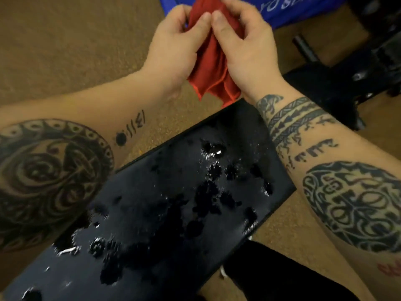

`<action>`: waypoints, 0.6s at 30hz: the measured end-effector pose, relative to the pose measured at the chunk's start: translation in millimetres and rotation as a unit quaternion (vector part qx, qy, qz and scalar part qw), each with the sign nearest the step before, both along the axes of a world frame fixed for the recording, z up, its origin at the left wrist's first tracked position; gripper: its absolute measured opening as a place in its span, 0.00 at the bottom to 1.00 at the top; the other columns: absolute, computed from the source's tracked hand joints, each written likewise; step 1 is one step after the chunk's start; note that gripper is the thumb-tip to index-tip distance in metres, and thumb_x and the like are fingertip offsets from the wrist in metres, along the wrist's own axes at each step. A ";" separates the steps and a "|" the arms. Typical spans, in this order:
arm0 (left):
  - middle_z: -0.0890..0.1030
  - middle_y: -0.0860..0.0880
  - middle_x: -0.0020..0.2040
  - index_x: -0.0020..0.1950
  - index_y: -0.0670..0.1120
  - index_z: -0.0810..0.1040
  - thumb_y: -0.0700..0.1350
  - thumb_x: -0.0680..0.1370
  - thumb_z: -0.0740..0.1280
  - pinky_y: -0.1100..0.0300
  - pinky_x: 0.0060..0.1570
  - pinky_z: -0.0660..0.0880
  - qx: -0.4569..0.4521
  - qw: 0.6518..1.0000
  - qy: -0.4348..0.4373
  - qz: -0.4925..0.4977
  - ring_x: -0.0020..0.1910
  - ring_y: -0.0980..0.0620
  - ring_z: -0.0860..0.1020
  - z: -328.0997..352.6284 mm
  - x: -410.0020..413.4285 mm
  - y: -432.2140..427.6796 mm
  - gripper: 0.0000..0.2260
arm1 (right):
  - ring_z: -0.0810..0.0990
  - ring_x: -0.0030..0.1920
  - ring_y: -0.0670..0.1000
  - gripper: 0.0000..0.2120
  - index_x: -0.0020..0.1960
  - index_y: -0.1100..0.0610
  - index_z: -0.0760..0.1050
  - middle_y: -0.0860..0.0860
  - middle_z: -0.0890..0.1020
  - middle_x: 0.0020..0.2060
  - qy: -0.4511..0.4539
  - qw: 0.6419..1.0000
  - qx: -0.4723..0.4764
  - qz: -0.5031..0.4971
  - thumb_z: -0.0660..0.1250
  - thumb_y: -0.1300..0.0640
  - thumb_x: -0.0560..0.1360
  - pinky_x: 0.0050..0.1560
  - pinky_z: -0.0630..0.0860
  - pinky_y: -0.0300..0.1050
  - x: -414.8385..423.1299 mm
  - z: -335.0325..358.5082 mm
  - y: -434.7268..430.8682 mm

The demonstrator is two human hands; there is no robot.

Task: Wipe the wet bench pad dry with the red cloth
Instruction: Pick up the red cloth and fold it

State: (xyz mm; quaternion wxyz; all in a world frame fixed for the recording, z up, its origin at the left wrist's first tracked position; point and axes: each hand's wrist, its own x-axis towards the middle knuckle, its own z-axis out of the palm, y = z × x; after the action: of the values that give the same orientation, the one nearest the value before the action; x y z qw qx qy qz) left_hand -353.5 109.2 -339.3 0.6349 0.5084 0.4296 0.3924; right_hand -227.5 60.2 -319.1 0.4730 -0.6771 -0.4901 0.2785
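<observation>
The black bench pad (165,205) runs from the lower left to the middle right, its surface covered with puddles and drops of water. Above its far end I hold the red cloth (213,68) bunched up in the air, clear of the pad. My left hand (175,44) grips the cloth from the left and my right hand (245,44) from the right, thumbs pressed together at the top. The cloth's corners hang down between my wrists.
Brown carpet (65,51) surrounds the bench. A blue banner with white letters (293,7) lies at the top. Black metal gym frame parts (347,68) stand at the upper right. A dark trouser leg (271,274) shows below the pad at the bottom right.
</observation>
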 end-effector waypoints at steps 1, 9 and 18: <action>0.82 0.37 0.55 0.53 0.43 0.76 0.48 0.78 0.67 0.41 0.56 0.79 0.006 1.000 -0.009 0.000 0.55 0.41 0.82 -4.2 -1.7 6.9 0.09 | 0.78 0.53 0.33 0.13 0.62 0.53 0.75 0.41 0.80 0.53 -0.027 1.000 0.004 0.006 0.67 0.52 0.78 0.57 0.74 0.32 -0.2 -1.1 7.2; 0.80 0.40 0.50 0.53 0.42 0.77 0.47 0.75 0.69 0.41 0.58 0.77 0.050 0.997 -0.063 -0.005 0.49 0.46 0.80 -4.5 -15.4 31.2 0.11 | 0.84 0.51 0.45 0.16 0.57 0.55 0.82 0.48 0.86 0.50 -0.093 0.994 0.045 0.032 0.71 0.49 0.72 0.58 0.80 0.49 4.5 -2.1 47.7; 0.82 0.45 0.49 0.52 0.46 0.77 0.53 0.80 0.64 0.52 0.47 0.77 0.052 0.996 -0.041 -0.062 0.46 0.46 0.81 12.1 -46.3 -14.3 0.11 | 0.84 0.53 0.46 0.15 0.57 0.52 0.82 0.48 0.86 0.52 -0.035 0.997 0.067 0.014 0.70 0.51 0.71 0.60 0.80 0.52 -26.8 3.6 -6.5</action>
State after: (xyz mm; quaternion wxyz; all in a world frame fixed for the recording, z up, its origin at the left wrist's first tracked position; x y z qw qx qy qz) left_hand -399.8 94.9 -327.2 0.6478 0.5498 0.3500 0.3944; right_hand -254.3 53.6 -315.5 0.4960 -0.6465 -0.5330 0.2280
